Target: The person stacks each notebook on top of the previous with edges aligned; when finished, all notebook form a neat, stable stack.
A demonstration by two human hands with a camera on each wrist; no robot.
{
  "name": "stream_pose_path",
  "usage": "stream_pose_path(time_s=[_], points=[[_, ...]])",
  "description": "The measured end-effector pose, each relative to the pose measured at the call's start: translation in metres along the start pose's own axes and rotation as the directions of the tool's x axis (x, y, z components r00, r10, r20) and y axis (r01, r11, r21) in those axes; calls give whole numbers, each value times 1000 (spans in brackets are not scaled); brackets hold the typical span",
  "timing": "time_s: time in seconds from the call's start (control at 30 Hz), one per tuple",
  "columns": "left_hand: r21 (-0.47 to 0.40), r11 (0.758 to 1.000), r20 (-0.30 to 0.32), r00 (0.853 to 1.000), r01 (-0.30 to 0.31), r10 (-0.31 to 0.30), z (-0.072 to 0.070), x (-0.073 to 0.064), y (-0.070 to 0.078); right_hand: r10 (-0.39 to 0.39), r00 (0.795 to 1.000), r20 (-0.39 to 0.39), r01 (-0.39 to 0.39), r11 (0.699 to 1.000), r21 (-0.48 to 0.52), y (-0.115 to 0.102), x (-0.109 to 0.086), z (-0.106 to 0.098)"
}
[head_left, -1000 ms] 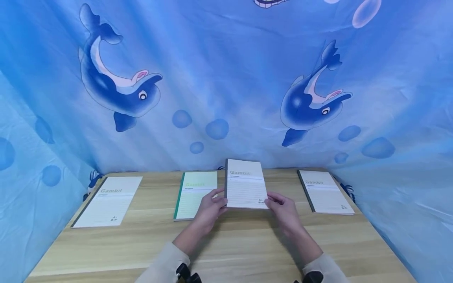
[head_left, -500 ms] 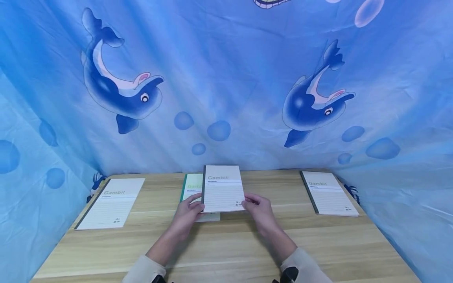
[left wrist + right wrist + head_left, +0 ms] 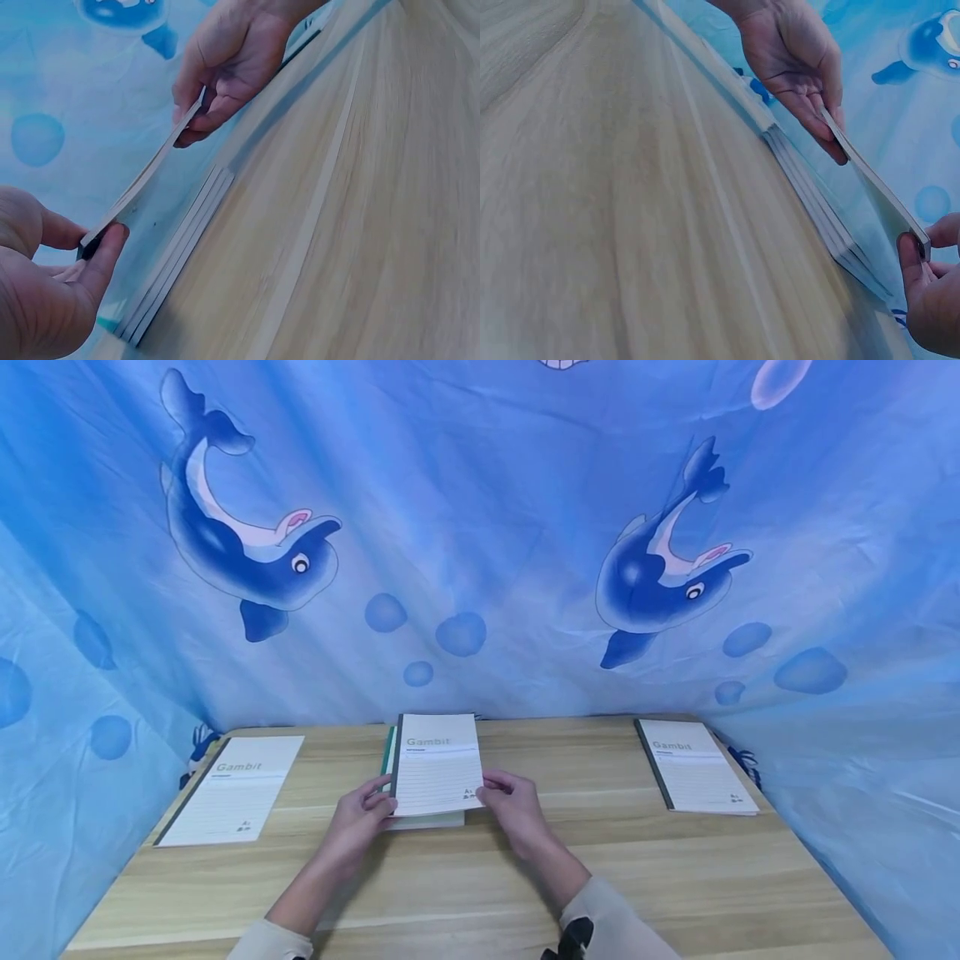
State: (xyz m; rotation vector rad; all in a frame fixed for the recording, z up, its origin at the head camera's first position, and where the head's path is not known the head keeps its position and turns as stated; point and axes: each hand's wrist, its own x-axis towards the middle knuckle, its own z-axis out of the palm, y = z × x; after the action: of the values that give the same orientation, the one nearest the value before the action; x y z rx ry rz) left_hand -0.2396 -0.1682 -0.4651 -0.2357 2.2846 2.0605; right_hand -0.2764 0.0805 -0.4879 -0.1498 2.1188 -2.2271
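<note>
A white notebook (image 3: 437,768) with a dark spine and "Gambit" on its cover is held between both hands. My left hand (image 3: 356,822) pinches its lower spine side, and my right hand (image 3: 519,814) pinches the lower right corner. Under it lies a stack of notebooks (image 3: 431,821), the top one pale green with a green spine, mostly covered from above. Both wrist views show a gap between the held notebook (image 3: 142,180) and the stack (image 3: 180,255). From the right side, the held notebook (image 3: 877,191) tilts over the layered stack (image 3: 810,199).
Another white notebook (image 3: 228,789) lies at the left of the wooden table (image 3: 480,893). A further white notebook, apparently stacked (image 3: 697,768), lies at the right. Behind the table hangs a blue curtain (image 3: 480,527) printed with dolphins.
Both hands have carried the white notebook leftward, from beside the green-spined stack to over it. The notebooks at left and right stay put.
</note>
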Motion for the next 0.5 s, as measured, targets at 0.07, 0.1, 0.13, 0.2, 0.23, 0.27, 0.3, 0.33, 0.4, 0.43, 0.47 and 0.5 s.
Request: stream_pose_path(time_s=[0.07, 0.1, 0.13, 0.2, 0.23, 0.27, 0.3, 0.33, 0.4, 0.43, 0.47, 0.5], points=[[24, 1000, -10, 1000, -7, 8, -4, 0, 0, -9, 1000, 4, 9, 1000, 2, 1, 1, 5], [43, 999, -14, 1000, -13, 14, -7, 0, 0, -15, 1000, 5, 15, 1000, 1, 1, 2, 7], [65, 998, -17, 1000, -20, 21, -9, 1, -1, -16, 1000, 7, 16, 1000, -2, 1, 3, 9], [125, 992, -30, 999, -29, 33, -13, 1, -1, -11, 1000, 8, 11, 1000, -6, 2, 4, 13], [159, 987, -36, 999, -35, 41, -16, 2, -2, -5, 1000, 7, 5, 1000, -10, 2, 4, 15], [194, 980, -40, 998, -43, 52, -18, 2, -3, -1, 1000, 6, 1, 1000, -14, 3, 4, 17], [232, 971, -46, 997, -50, 62, -20, 2, -3, 4, 1000, 5, -4, 1000, -18, 3, 4, 18], [262, 964, -51, 996, -54, 70, -22, 3, -4, 7, 1000, 3, -7, 1000, -23, 4, 4, 19], [303, 951, -57, 995, -62, 83, -25, 4, -6, 13, 1000, 2, -13, 999, -36, 6, 4, 21], [316, 946, -60, 994, -66, 89, -26, 5, -7, 15, 1000, 2, -15, 999, -45, 6, 4, 22], [328, 942, -63, 993, -70, 96, -27, 5, -8, 13, 1000, 5, -12, 998, -54, 7, 3, 22], [335, 940, -69, 993, -69, 97, -28, 6, -8, 14, 1000, 7, -13, 998, -65, 8, 3, 23]])
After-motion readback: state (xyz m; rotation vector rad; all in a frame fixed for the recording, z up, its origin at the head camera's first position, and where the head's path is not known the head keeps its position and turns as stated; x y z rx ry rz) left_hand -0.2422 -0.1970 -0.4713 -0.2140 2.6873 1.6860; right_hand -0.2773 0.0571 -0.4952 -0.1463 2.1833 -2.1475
